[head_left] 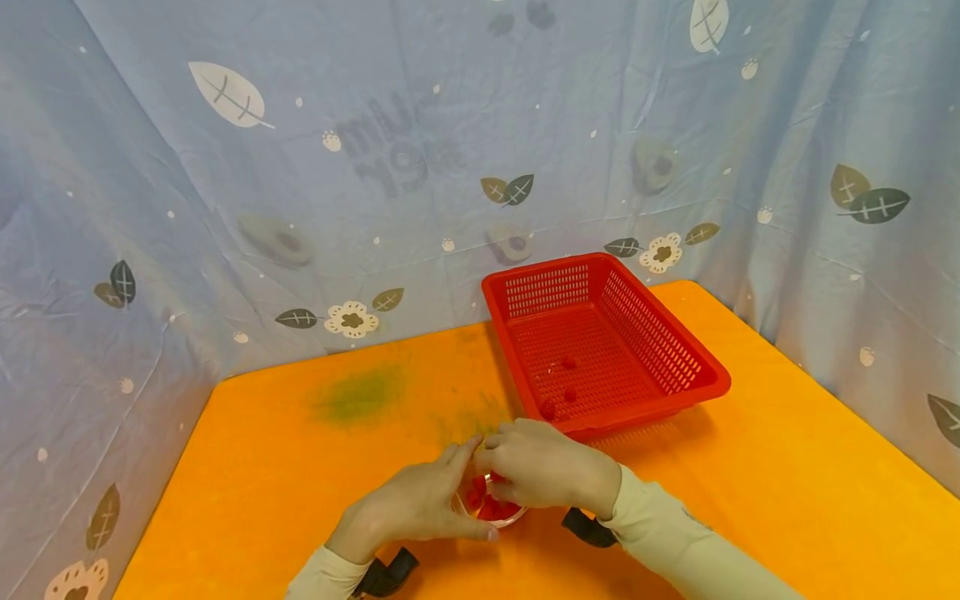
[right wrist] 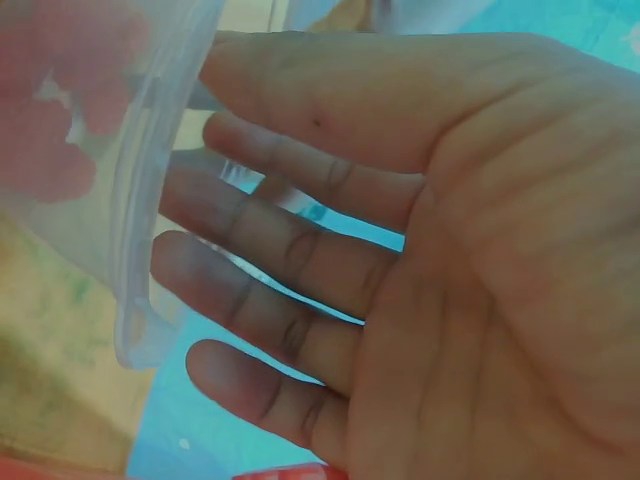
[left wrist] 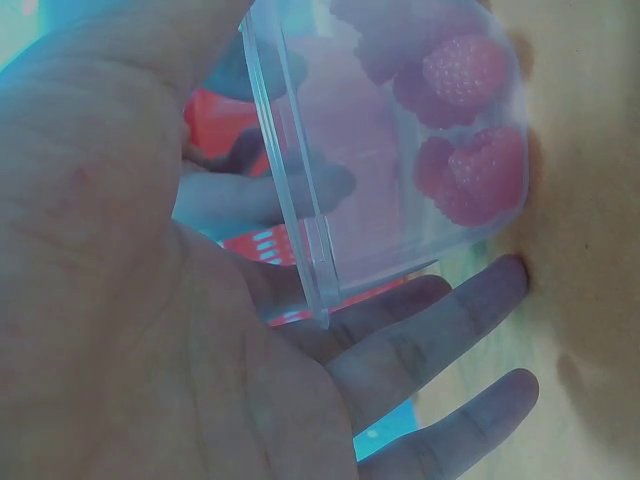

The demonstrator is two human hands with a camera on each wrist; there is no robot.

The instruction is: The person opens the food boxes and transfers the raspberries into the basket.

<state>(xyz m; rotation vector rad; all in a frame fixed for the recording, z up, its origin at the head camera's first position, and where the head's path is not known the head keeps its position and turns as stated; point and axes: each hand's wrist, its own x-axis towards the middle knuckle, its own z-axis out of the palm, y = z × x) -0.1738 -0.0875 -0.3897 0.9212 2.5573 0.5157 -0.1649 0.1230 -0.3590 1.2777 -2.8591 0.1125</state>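
Observation:
A clear plastic container (head_left: 513, 520) stands on the orange table close to me, with several red raspberries (left wrist: 485, 175) at its bottom. My left hand (head_left: 420, 504) holds it from the left, thumb along the near side and fingers around the far side. In the left wrist view its lower fingers reach past the wall, toward the tabletop. Over the container's mouth is my right hand (head_left: 536, 467), fingers bent down at the opening. The right wrist view shows those fingers (right wrist: 250, 290) loosely bent at the rim, apart from each other, with no raspberry seen between them.
Beyond my right hand a red perforated basket (head_left: 716, 382) sits on the orange table (head_left: 285, 467). A few loose raspberries (head_left: 571, 395) lie in its near left part. A blue leaf-patterned curtain (head_left: 420, 225) stands behind the table and at both sides.

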